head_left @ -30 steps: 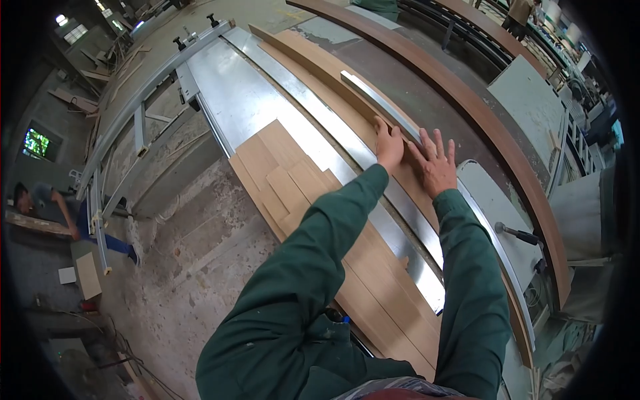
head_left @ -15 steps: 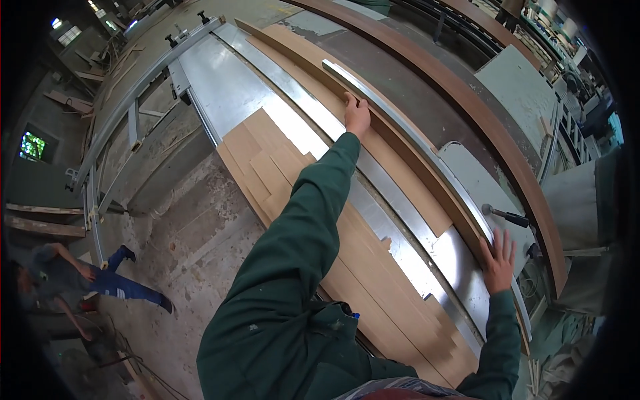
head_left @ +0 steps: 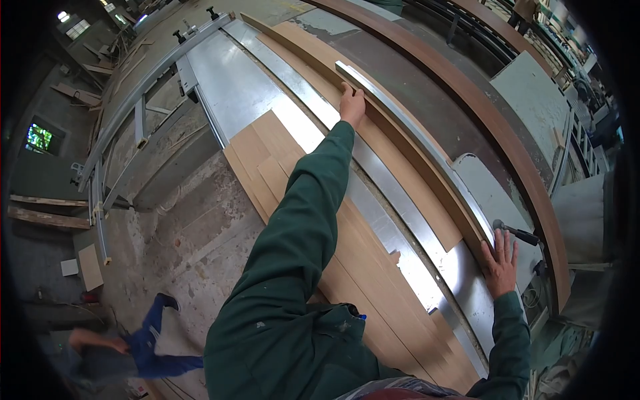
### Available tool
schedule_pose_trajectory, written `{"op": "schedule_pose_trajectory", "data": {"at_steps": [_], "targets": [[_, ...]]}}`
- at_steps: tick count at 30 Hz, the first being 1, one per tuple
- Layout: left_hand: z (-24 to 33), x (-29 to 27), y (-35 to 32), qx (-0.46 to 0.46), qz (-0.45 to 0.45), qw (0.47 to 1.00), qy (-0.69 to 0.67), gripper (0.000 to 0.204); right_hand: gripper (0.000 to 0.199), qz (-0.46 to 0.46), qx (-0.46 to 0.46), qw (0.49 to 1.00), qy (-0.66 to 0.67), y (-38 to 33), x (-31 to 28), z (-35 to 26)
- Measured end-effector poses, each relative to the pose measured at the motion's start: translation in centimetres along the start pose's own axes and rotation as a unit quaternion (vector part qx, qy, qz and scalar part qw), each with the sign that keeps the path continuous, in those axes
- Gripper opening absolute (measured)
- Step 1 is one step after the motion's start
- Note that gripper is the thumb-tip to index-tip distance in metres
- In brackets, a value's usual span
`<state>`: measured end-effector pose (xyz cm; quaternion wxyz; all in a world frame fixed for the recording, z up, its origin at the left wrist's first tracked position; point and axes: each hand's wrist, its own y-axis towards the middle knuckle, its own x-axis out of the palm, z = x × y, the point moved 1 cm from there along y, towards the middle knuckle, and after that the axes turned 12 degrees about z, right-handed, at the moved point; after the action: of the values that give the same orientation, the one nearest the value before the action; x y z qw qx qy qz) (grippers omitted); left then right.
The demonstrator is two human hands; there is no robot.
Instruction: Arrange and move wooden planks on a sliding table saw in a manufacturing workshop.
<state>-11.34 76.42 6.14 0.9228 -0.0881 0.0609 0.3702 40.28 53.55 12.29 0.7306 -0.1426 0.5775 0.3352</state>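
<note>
Currently, I'm watching wooden strip (head_left: 437, 183) standing along metal fence (head_left: 413, 127); left hand (head_left: 353, 107) touching it, grip unclear; right hand (head_left: 500, 268) resting splayed near strip's end. Uneven pressure possibly risking skew.

Left fingers (head_left: 348, 91) touch upright wooden strip (head_left: 435, 181) | right fingers (head_left: 500, 248) spread at metal fence (head_left: 400, 119)

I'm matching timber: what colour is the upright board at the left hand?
The board is light brown, clearest in the head view.
</note>
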Motion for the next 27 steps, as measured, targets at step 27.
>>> {"op": "schedule_pose_trajectory", "data": {"at_steps": [27], "targets": [[0.9,-3.9,9.3,-0.001,0.001,0.999,-0.042,0.073,0.08,0.015,-0.011,1.0,0.003,9.9,0.6,-4.0]]}}
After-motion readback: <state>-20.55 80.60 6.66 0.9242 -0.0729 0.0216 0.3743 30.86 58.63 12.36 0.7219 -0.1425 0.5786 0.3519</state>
